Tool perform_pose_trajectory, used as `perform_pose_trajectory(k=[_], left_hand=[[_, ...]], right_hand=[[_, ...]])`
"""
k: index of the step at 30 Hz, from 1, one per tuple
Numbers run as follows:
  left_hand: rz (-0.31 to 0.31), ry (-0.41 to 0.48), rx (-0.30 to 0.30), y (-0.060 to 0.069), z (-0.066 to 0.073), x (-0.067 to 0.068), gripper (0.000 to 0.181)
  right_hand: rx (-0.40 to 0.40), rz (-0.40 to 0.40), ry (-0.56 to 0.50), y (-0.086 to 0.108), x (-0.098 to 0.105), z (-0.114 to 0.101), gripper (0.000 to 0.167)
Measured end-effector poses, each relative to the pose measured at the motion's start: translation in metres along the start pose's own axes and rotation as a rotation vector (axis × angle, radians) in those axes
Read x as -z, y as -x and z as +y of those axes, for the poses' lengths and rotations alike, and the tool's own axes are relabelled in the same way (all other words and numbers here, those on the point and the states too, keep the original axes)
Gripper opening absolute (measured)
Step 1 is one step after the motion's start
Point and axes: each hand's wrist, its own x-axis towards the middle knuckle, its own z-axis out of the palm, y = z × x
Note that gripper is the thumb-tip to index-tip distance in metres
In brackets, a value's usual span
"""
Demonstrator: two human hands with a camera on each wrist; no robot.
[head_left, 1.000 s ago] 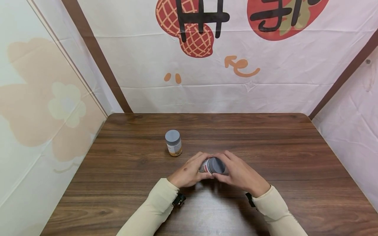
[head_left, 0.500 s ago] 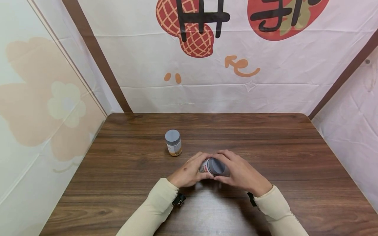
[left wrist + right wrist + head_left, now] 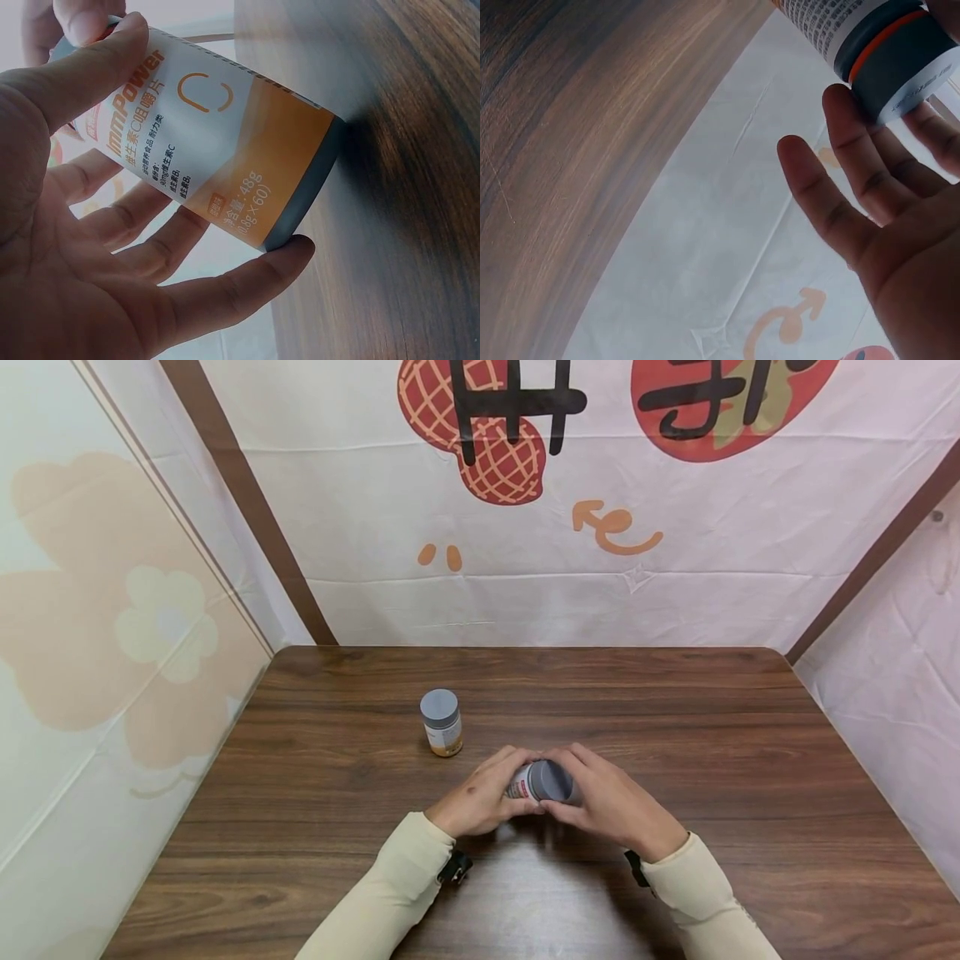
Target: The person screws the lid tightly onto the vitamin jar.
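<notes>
A white and orange vitamin C tablet bottle (image 3: 202, 127) with a dark grey cap (image 3: 553, 782) is tilted in both hands. Its body lies in the grip of my left hand (image 3: 483, 795), thumb across the label and fingers around the far side; the little finger touches the base. My right hand (image 3: 611, 797) holds the cap between thumb and fingers. In the right wrist view, an orange-red ring (image 3: 885, 43) shows around the bottle's neck end. A second bottle (image 3: 442, 727), also grey-capped, stands upright farther back on the left, apart from both hands.
Both hands work over a dark wood-grain table (image 3: 660, 710). A white printed cloth (image 3: 525, 602) hangs behind its back edge, and more cloth hangs at the left and right sides. Black straps (image 3: 454, 867) circle the wrists.
My right hand shifts slightly right, then back left, with thumb and fingers changing place a little around the cap. The left hand and the standing bottle stay put.
</notes>
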Motion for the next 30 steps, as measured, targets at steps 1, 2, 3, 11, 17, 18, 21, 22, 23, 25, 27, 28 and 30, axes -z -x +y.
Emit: perform_pose_trajectory(k=[1,2,3,11,17,18,21,22,23,25,27,28,30], left_hand=[[0.000,0.001,0.001,0.0000,0.0001,-0.0001,0.058],[0.002,0.000,0.000,-0.0001,0.0003,0.0000,0.058],[0.002,0.000,0.001,-0.0001,0.0004,0.0000,0.058],[0.003,-0.008,-0.012,0.0000,0.0000,-0.0002,0.059],[0.006,-0.007,-0.013,-0.0013,-0.0003,-0.0004,0.057],[0.007,-0.006,-0.014,-0.0013,-0.0002,-0.0004,0.056],[0.011,-0.007,-0.018,-0.0013,-0.0002,-0.0008,0.056],[0.012,-0.008,-0.019,-0.0012,-0.0001,-0.0008,0.056],[0.012,-0.008,-0.018,-0.0011,0.0003,-0.0007,0.057],[0.012,-0.011,-0.021,-0.0008,0.0000,-0.0008,0.058],[0.011,-0.011,-0.019,-0.0006,0.0001,-0.0006,0.059],[0.008,-0.009,-0.017,-0.0005,0.0002,-0.0004,0.059],[0.003,-0.005,-0.009,-0.0006,0.0003,-0.0001,0.059]], right_hand=[[-0.016,-0.005,-0.001,-0.0001,-0.0001,-0.0005,0.054],[-0.031,-0.009,-0.002,-0.0002,-0.0001,-0.0009,0.053],[-0.046,-0.016,-0.007,-0.0003,0.0001,-0.0014,0.053],[-0.029,-0.029,-0.013,-0.0003,0.0022,0.0008,0.063],[0.119,-0.022,-0.013,-0.0019,0.0037,0.0062,0.066],[0.129,-0.024,-0.018,-0.0018,0.0039,0.0062,0.066],[0.122,-0.028,-0.031,-0.0011,0.0042,0.0054,0.065],[0.112,-0.029,-0.034,-0.0008,0.0043,0.0049,0.065],[0.100,-0.030,-0.036,-0.0004,0.0044,0.0042,0.064],[0.068,-0.034,-0.039,-0.0001,0.0042,0.0027,0.063],[0.030,-0.041,-0.043,0.0000,0.0041,0.0013,0.060],[0.010,-0.045,-0.044,-0.0001,0.0042,0.0005,0.059],[-0.035,-0.054,-0.046,-0.0002,0.0043,-0.0008,0.056]])
